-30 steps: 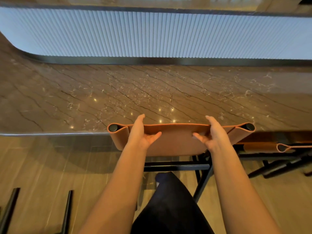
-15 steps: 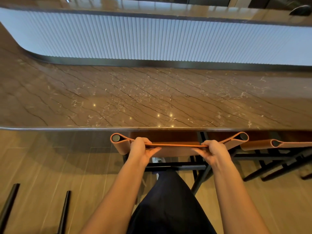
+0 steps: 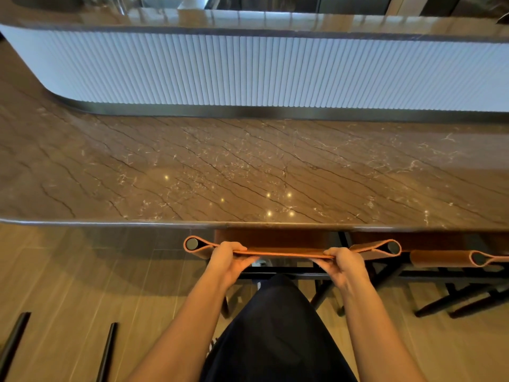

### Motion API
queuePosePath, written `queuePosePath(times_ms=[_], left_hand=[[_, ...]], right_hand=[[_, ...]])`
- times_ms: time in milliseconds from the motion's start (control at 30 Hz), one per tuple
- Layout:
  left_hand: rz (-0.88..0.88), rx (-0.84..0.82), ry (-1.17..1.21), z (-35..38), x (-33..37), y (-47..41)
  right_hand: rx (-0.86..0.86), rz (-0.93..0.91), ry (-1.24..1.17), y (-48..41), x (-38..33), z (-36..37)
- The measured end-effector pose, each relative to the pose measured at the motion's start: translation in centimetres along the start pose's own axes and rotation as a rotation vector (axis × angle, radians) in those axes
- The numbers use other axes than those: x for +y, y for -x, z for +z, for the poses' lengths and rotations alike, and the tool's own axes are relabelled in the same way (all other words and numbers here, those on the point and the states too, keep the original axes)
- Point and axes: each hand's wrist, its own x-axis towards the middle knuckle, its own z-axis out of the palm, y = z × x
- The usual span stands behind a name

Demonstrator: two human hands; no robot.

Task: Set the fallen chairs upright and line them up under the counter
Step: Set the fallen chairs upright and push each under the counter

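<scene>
Bar chair (image 3: 275, 241) is upright, seat tucked under the desk (image 3: 248, 166) edge just beyond my fingers. Its leather back sling (image 3: 366, 250) runs side to side between both hands, nearly parallel to the desk edge. The two rolled ends stick out past the fingers on either side.

Left hand (image 3: 225, 260) grips the top edge of the sling near its left end, fingers (image 3: 234, 245) curled over the far side, thumb on the near side. Right hand (image 3: 344, 264) does the same near the right end, fingers (image 3: 340, 250) wrapped over the edge. Both are closed tight on the sling, nothing else held.

Right of the right fingers a second chair (image 3: 440, 257) stands upright, its sling end just beside this chair's and also under the desk lip. Its sling sits slightly nearer me than the one I hold, so the row may not be flush. Black frames of both chairs show below the fingers, on the wood-look floor (image 3: 68, 271).

Down and left of the left fingers, well apart, two black legs (image 3: 107, 351) lie low at the frame edge. Probably another chair that is down, can't confirm.

Progress, my read: two chairs up and roughly parked. Left to do: final nudge to square this one, release, then deal with whatever those legs belong to. Dark trouser leg (image 3: 275, 340) is between my arms, close behind the chair frame.
</scene>
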Motion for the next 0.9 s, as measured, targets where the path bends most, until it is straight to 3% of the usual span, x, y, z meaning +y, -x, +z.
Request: queuePosePath(times_ms=[233, 567, 733, 900], left_hand=[[-0.063, 0.166, 0.061, 0.4, -0.2, -1.8], [-0.078, 0.199, 0.051, 0.7, -0.6, -1.1], [0.028, 0.143, 0.079, 1.1, -2.3, 0.7], [0.223, 0.116, 0.127, 0.9, -5.3, 5.0]], right_hand=[[0.074, 0.061, 0.039, -1.6, -0.8, 1.0], [0.056, 0.080, 0.106, -0.6, -0.8, 0.9], [-0.001, 0.058, 0.341, 0.0, -0.3, -0.5], [-0.232, 0.095, 0.525, 2.3, -0.9, -3.1]])
